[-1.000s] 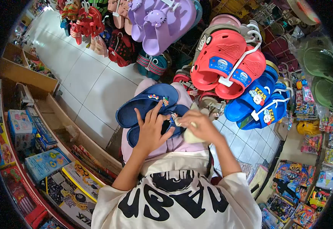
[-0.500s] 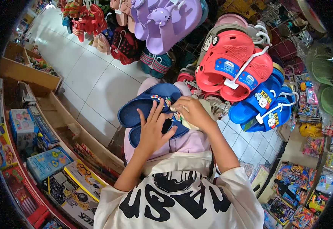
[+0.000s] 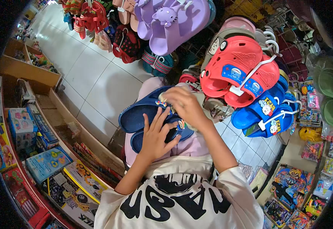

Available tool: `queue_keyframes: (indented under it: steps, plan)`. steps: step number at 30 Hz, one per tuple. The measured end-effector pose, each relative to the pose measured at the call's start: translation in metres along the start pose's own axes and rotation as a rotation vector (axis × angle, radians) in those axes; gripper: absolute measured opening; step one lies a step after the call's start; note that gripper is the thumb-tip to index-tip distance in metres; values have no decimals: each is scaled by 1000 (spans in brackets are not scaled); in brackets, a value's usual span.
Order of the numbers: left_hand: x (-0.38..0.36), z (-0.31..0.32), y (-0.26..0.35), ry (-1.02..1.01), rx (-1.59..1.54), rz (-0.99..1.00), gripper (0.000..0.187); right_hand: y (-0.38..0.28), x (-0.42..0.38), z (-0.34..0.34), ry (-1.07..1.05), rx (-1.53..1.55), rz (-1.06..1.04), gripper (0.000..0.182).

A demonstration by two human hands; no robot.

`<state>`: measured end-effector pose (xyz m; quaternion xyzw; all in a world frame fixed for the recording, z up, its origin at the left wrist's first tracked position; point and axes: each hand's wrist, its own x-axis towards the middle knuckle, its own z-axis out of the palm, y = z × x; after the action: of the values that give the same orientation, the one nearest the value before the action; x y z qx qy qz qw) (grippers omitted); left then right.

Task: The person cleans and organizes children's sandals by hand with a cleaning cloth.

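Observation:
A pair of navy clogs [image 3: 136,118] with small colourful charms rests on my lap, over pale pink trousers [image 3: 151,84]. My left hand [image 3: 157,133] lies across the nearer clog with its fingers spread, steadying the pair from above. Over the upper part of the farther clog is my right hand [image 3: 183,105], its fingers bent and smeared by motion. A bit of cream cloth [image 3: 162,98] shows at its fingertips, mostly hidden by the hand.
Red clogs [image 3: 233,68] and blue slides [image 3: 265,108] hang close on my right. Purple sandals [image 3: 170,26] hang ahead. Boxed toys [image 3: 48,162] fill the curved shelf on my left, and packaged toys [image 3: 294,181] are at right. White floor tiles [image 3: 94,84] stretch ahead.
My right hand has moved up and left, from the nearer clog's charms to the farther clog. My left hand stays on the pair, shifted slightly. The view has tilted a little.

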<state>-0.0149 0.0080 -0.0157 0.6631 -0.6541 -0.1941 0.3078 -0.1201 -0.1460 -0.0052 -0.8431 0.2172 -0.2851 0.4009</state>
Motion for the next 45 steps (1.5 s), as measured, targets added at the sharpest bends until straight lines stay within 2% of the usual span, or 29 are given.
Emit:
queue_keyframes:
  steps: [1, 4, 7, 11, 16, 19, 20, 23, 27, 28, 31, 32, 35, 36, 40, 43, 45]
  plan:
    - [-1, 1, 0, -2, 3, 6, 40, 1, 1, 4, -108, 37, -50, 19]
    - [-3, -1, 1, -9, -7, -6, 41, 9, 7, 6, -182, -15, 18, 20]
    - [0, -1, 2, -3, 3, 5, 41, 12, 11, 1, -124, -252, -8, 20]
    - [0, -1, 3, -3, 6, 4, 40, -4, 10, -3, -54, 2, -24, 24]
    - [1, -3, 3, -11, -4, 5, 39, -1, -2, -17, -193, -114, 54, 24]
    - [2, -6, 2, 6, -7, 4, 40, -3, -8, -21, -15, -102, 104, 22]
    - [1, -5, 2, 10, -11, 2, 40, -7, -9, -16, 103, -43, 88, 19]
    - [0, -4, 0, -1, -8, -2, 40, -6, -31, 1, 28, -93, 112, 19]
    - [1, -6, 3, 16, 0, -10, 37, 8, -34, -14, 48, -294, 174, 20]
    - [3, -6, 2, 22, 3, 2, 37, 5, -31, -15, 122, -216, 160, 19]
    - [0, -4, 1, 25, 1, 18, 38, -19, -16, -19, 122, -114, -20, 21]
    - [0, -3, 1, 25, -3, 20, 38, -16, -15, -14, 50, -90, -56, 23]
    - [-2, -3, 0, 17, -2, 22, 40, 5, -16, -8, -138, -194, 43, 23]
    - [-1, -3, 0, 21, 1, 23, 40, 9, -17, -11, -123, -349, 57, 22]
    - [-4, 0, 3, 118, -28, 8, 39, -1, -14, -12, 47, -123, 65, 20]
    - [-4, 0, 2, 93, 29, 39, 39, -9, -18, -11, -5, -167, -99, 25]
    - [-4, 0, 1, 86, 50, 45, 39, -3, -24, -1, -59, -277, -42, 26]
